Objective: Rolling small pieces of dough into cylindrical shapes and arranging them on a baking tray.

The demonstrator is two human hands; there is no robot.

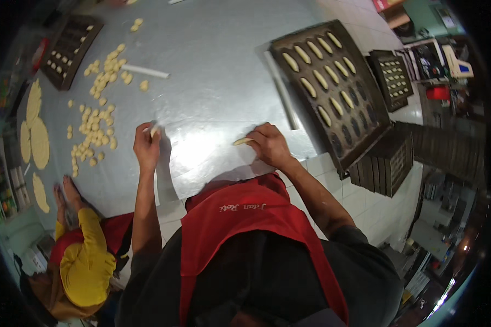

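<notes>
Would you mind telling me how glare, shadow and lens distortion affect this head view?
Head view: overhead light glares white off the steel table between the left hand and right hand; the arms cast soft shadows toward the apron; the fisheye bends the tray edges, and the corners are black.

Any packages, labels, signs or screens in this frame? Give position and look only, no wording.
Apron print: short pale script on the chest of the person's red apron, lower centre.
Box: top right corner, a red and pale carton, partly cut off.
Shelf goods: far left edge, rows of small colourful packs, too blurred to tell apart.
No screens can be made out.
</notes>
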